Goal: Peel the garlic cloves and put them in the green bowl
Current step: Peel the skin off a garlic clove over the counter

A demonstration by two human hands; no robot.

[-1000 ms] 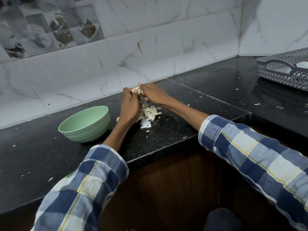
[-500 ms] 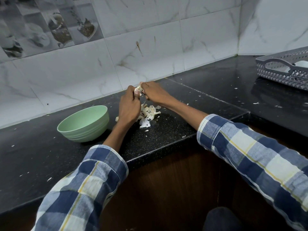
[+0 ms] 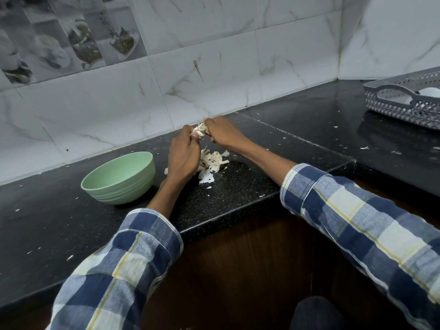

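Lower frame: two sleeves in blue, white and yellow check enter from the bottom left (image 3: 114,265) and bottom right (image 3: 362,220), forearms bare past the cuffs and reaching over the front edge of a black speckled bench (image 3: 238,194). Dark wood cabinet fronting sits below the edge.

Centre left: a green bowl (image 3: 118,177) stands upright on the bench, just beside the left forearm, on its left. No cloves can be seen in the visible part of its interior.

Centre: a loose pile of pale garlic skins (image 3: 210,163) lies on the bench directly below and between the two hands, partly hidden by the left hand. Small white flakes are scattered across the bench surface.

Above the pile: the left hand (image 3: 184,152) is closed, back toward the camera, fingers curled around a garlic clove (image 3: 199,129). The right hand (image 3: 220,132) is also closed, fingertips pinching the same clove from the right side. The clove sits between the two hands, raised off the bench, above the skins and to the upper right of the bowl. Whether its skin is fully off cannot be told.

Right edge, upper: a grey perforated basket (image 3: 402,101) stands on the bench, well apart from the hands, with a white item inside.

Behind: marbled white wall tiles.
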